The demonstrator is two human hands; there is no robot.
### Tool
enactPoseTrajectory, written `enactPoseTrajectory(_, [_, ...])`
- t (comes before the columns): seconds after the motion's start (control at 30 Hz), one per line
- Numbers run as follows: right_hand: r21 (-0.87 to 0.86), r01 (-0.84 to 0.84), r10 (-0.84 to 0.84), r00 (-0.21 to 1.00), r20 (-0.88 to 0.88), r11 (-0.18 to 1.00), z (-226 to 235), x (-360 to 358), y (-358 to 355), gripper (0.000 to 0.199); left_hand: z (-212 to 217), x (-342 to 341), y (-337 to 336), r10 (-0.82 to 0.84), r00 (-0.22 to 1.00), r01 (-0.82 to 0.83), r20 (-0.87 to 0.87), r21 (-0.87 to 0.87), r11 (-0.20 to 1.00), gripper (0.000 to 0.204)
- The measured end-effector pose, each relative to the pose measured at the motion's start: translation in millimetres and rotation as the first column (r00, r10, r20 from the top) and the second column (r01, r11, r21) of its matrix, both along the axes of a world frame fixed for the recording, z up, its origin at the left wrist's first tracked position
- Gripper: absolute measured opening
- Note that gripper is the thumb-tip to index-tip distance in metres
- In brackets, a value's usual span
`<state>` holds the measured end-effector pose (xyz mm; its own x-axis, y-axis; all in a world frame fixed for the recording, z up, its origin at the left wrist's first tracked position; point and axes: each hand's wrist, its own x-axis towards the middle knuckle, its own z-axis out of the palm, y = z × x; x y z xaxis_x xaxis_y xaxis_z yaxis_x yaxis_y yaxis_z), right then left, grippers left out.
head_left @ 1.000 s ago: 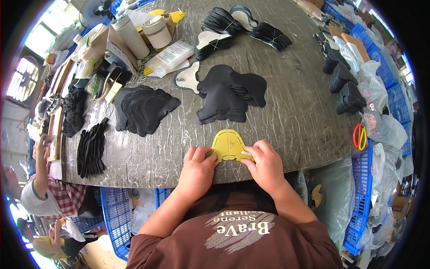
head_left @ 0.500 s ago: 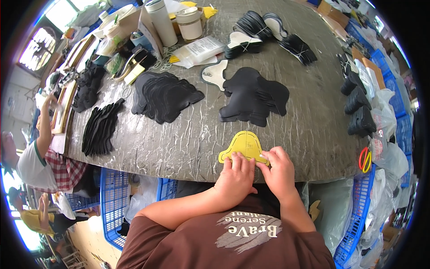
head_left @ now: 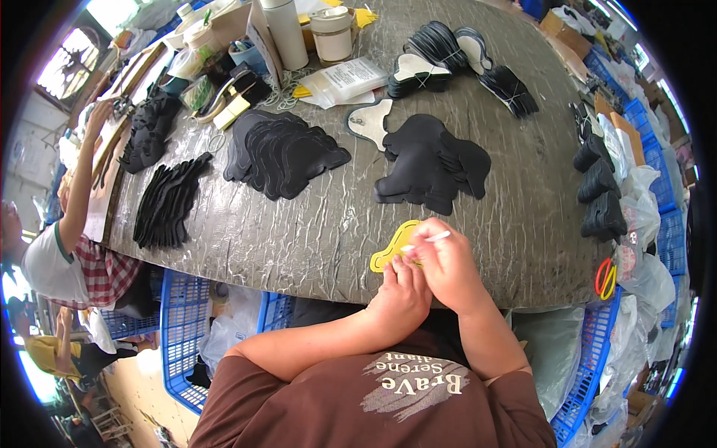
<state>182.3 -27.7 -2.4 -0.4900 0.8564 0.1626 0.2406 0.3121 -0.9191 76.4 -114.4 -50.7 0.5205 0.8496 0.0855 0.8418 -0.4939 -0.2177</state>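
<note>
Both hands worked at the near edge of the table [head_left: 314,224], forearms coming up from below, elbows bent. The left hand [head_left: 399,293] lay knuckles-up, fingers pressed flat on the yellow cutout [head_left: 388,250], pinning it to the tabletop just inside the near edge. The right hand [head_left: 446,263] sat partly over the left, fingers curled shut around a thin white pen [head_left: 432,237], tip pointing left at the cutout's edge. Most of the cutout was hidden under the hands.

Behind the hands, mid-table, sat a stack of black cutouts [head_left: 429,164], a white-faced piece [head_left: 371,121] just beyond it. A second black stack [head_left: 284,153] lay to its left, narrow black strips [head_left: 170,200] near the left edge. At the far edge: a flat clear packet with a white printed label [head_left: 345,78], a squat cream jar with a dark lid [head_left: 332,33], a tall white bottle [head_left: 286,31]. Bundled black soles [head_left: 448,48] lay toward the far right corner. Red-and-yellow scissors [head_left: 606,278] lay at the right edge. Blue crates [head_left: 179,328] stood under the table. Another person [head_left: 63,246] leaned in at the left end.
</note>
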Motion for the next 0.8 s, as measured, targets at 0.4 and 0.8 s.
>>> enactPoseTrajectory(0.4, [0.026, -0.135, 0.13, 0.983, 0.131, 0.991, -19.2, -13.9, 9.4, 0.005, -2.3, -2.7, 1.5, -0.056, 0.993, 0.052, 0.109, 0.036, 0.998, 0.047])
enactPoseTrajectory(0.8, [0.051, -0.044, 0.037, 0.99, 0.135, 0.998, -17.4, -11.0, 26.8, 0.008, 6.6, -2.8, 3.0, -0.02, 0.996, 0.015, 0.086, 0.053, 0.999, 0.046])
